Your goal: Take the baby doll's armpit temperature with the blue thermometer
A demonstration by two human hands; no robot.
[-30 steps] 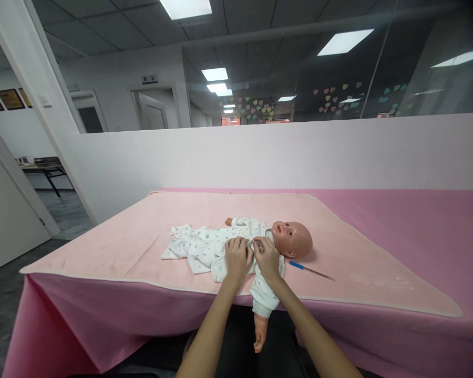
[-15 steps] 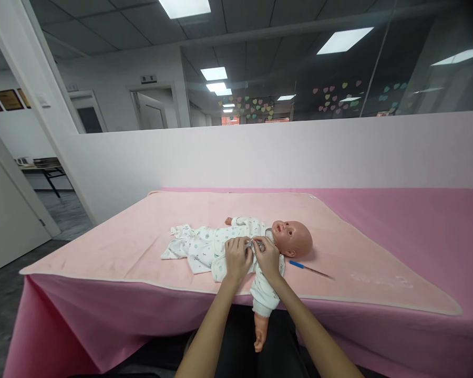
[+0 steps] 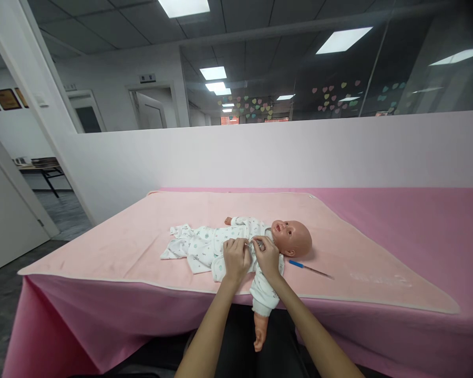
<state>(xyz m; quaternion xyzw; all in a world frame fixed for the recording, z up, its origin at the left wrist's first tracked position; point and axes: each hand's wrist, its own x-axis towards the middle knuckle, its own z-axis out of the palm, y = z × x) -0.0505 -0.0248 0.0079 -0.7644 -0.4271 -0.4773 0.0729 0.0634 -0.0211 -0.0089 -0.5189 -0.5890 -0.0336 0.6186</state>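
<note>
A baby doll (image 3: 292,239) lies on its back, head to the right, wearing a white patterned baby outfit (image 3: 203,247). At the doll's chest, my left hand (image 3: 236,258) is closed, its thumb and fingers pinching a thin white tie on the outfit's front. Close beside it on the right, my right hand (image 3: 267,257) is also pinched on the tie near the collar. The fingers hide most of the tie. One doll arm (image 3: 260,332) hangs over the near table edge, between my forearms. A thin blue-handled tool (image 3: 309,268) lies right of my right hand, below the doll's head.
A pale pink blanket (image 3: 114,247) covers much of the table, over a darker pink cloth (image 3: 449,226) that drapes down the front. Behind the table stands a low white wall (image 3: 299,155) with glass above. A door (image 3: 11,210) is at the far left.
My hands stay at the doll's chest, with small finger movements; a little more space shows between the fingertips. The doll and the blue-handled tool have not moved.
</note>
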